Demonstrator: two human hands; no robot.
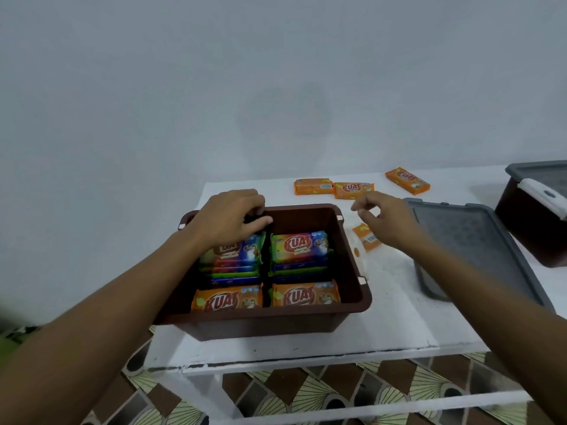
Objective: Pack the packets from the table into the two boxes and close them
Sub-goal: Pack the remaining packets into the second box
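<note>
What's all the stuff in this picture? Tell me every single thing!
Open box: one, brown, middle of table.
Packets in box: two orange in front, two multicoloured stacks behind.
Loose packets: four, orange, three at the table's far edge, one right of the open box.
Loose lid: one, grey, flat on table at right.
Closed box: one, brown with grey lid, far right.
Table: one, white.
Floor tiles: patterned, below.
Left hand: over the back-left stack.
Right hand: empty, above the nearest loose packet.
</note>
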